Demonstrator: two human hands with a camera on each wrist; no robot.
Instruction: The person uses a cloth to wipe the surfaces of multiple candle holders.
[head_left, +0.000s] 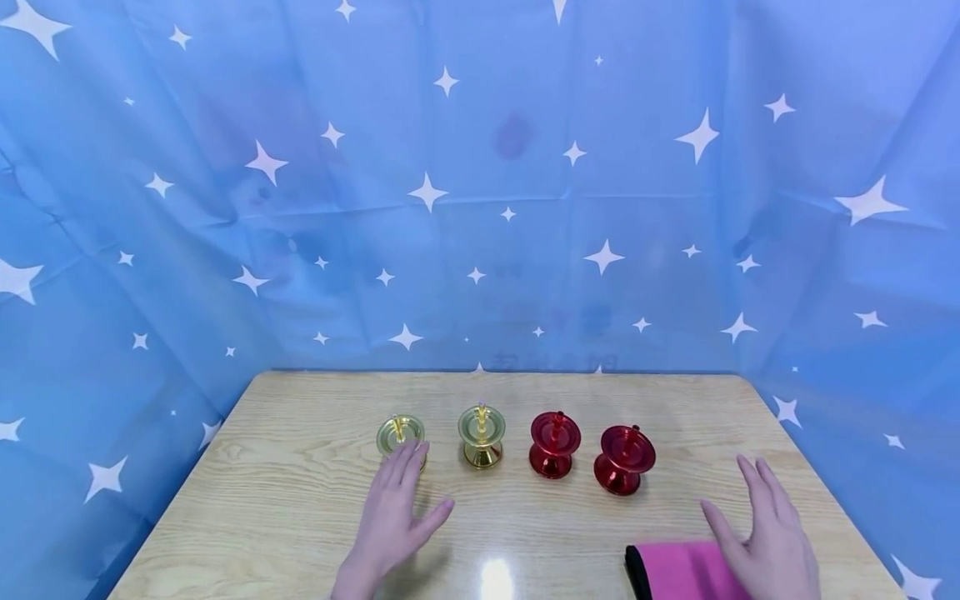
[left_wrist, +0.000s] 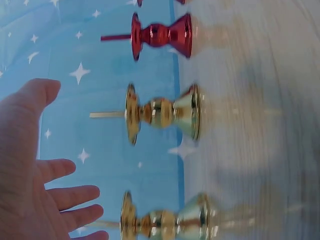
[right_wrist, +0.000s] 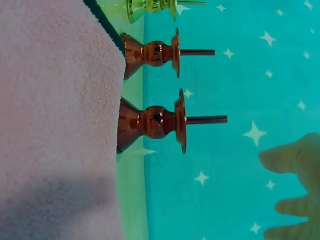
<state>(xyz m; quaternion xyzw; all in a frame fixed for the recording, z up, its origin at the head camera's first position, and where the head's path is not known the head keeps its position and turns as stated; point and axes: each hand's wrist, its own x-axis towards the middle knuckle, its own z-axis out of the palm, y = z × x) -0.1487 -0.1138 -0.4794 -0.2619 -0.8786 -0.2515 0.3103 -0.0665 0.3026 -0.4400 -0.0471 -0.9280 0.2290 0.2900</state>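
Both hands (head_left: pixel 392 521) (head_left: pixel 772 537) spread, holding nothing. Candlesticks (head_left: pixel 400 434) (head_left: pixel 482 435) (head_left: pixel 555 443) (head_left: pixel 624 460) looked stiff, slick, probably light; waist (left_wrist: pixel 160 112) seemed the best hold.

Gap between inner gold candlestick (head_left: pixel 482 452) and inner red candlestick (head_left: pixel 552 454); pink cloth (head_left: pixel 684 570) obstructs front-right.

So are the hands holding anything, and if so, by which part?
Nothing is held: the left hand is near the leftmost gold candle holder without gripping it, and the right hand hovers near the pink cloth.
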